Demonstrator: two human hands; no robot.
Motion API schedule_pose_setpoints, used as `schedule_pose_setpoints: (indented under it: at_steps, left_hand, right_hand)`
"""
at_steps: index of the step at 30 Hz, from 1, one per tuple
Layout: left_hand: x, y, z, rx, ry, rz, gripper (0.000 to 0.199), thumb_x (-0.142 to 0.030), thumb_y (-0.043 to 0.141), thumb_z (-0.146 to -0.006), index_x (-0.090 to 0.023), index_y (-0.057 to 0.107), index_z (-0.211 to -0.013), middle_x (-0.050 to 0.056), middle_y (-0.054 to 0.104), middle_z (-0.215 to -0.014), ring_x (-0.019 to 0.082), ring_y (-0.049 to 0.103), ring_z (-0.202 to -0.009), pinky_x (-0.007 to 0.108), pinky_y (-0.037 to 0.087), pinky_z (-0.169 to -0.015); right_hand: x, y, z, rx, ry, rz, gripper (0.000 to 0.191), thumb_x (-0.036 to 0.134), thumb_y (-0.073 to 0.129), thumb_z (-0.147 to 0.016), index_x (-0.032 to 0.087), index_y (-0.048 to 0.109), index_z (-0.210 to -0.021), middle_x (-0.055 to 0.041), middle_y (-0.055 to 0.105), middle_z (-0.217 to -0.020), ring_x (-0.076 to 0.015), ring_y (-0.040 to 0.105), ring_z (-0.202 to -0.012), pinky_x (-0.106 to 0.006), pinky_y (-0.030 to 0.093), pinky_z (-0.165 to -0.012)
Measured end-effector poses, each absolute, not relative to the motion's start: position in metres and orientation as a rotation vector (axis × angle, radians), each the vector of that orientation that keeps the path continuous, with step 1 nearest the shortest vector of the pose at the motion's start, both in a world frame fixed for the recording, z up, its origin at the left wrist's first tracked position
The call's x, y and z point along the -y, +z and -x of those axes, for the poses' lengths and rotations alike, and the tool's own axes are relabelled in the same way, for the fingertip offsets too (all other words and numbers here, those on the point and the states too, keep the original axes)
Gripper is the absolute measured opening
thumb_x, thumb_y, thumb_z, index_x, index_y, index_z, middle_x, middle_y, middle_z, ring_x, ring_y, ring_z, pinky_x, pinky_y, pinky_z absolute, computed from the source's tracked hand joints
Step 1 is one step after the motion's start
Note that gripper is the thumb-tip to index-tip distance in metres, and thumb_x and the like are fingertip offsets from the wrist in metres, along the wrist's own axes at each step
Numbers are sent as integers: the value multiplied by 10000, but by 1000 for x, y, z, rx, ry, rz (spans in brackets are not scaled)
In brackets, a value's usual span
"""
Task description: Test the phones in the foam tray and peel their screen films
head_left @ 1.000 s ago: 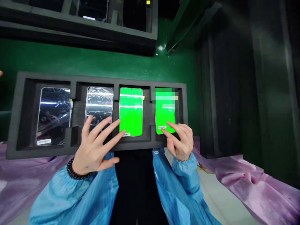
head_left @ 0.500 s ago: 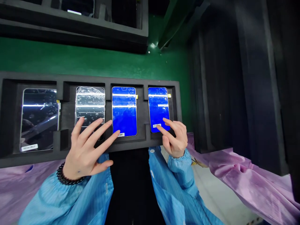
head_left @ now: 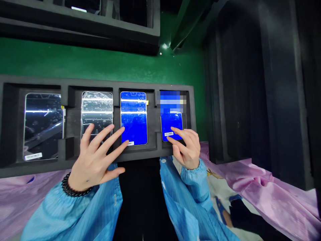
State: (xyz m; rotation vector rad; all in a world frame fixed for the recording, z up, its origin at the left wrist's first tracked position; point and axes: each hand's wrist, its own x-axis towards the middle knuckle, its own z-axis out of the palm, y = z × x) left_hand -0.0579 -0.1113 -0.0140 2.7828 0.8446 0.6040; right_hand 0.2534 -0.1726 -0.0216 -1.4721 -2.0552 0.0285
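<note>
Neither hand gripped anything in the head view. My feed showed the right hand [head_left: 185, 147] with its fingers apart, the tips resting at the lower edge of the rightmost blue-lit smartphone [head_left: 172, 125], whose upper part was pixelated. The left hand [head_left: 94, 160] lay splayed over the film-wrapped phone [head_left: 96, 110], beside the middle blue-lit phone [head_left: 133, 117]. All sat in a black foam tray [head_left: 100, 83]. I judged a screen check in hand on the rightmost phone; the next move called for a light fingertip touch, not a grip.
</note>
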Motion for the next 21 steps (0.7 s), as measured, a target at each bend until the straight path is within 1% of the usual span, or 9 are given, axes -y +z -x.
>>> schedule_pose_setpoints:
  at_steps: [4, 7, 9, 13, 16, 19, 21]
  left_hand:
    - [112, -14, 59, -889, 642, -2756, 713, -605, 327, -971, -145, 430, -1505, 153, 294, -1643, 356, 300, -1508, 619, 169, -1240]
    - [113, -14, 60, -885, 665, -2756, 690, -597, 317, -976, -169, 438, -1503, 144, 305, -1639, 353, 316, -1499, 616, 196, -1233]
    - [113, -14, 60, -883, 669, -2757, 681, -596, 317, -977, -181, 442, -1502, 143, 322, -1632, 353, 327, -1494, 615, 212, -1230]
    - [112, -13, 59, -924, 679, -2724, 672, -574, 300, -984, -198, 399, -1531, 134, 327, -1631, 349, 334, -1494, 591, 234, -1237]
    - [111, -15, 57, -973, 732, -2679, 648, -540, 291, -983, -232, 373, -1547, 92, 303, -1649, 333, 303, -1518, 543, 210, -1265]
    - [111, -25, 59, -1013, 817, -2626, 631, -459, 349, -953, -268, 359, -1554, 33, 297, -1656, 303, 288, -1532, 475, 187, -1291]
    - [110, -36, 64, -1009, 856, -2584, 676, -384, 430, -882, -298, 363, -1549, -18, 295, -1656, 292, 288, -1534, 422, 165, -1305]
  right_hand:
    - [173, -26, -253, 1953, 9, 1429, 316, 193, 452, -969, 201, 718, -1139, -111, 701, -1200, -204, 673, -928, -411, 536, -858]
    - [174, -29, -252, 1915, -6, 1429, 341, 231, 438, -989, 216, 702, -1205, -103, 707, -1169, -198, 679, -890, -399, 545, -823]
    - [175, -28, -251, 1860, 19, 1445, 356, 247, 434, -995, 240, 695, -1238, -91, 709, -1167, -206, 683, -889, -415, 544, -831]
    - [173, -24, -247, 1509, 117, 1680, 374, 231, 428, -1002, 281, 659, -1291, -65, 703, -1208, -238, 657, -1064, -459, 520, -934]
    - [167, -21, -243, 1332, 145, 1900, 382, 234, 462, -1000, 252, 598, -1357, -67, 702, -1229, -235, 596, -1164, -444, 491, -994]
    - [160, -21, -236, 1382, 87, 2081, 406, 248, 467, -999, 218, 555, -1394, -67, 719, -1191, -241, 557, -1180, -493, 384, -1098]
    - [156, -21, -232, 1403, 62, 2164, 416, 225, 458, -994, 209, 541, -1401, -61, 726, -1169, -238, 544, -1172, -528, 292, -1152]
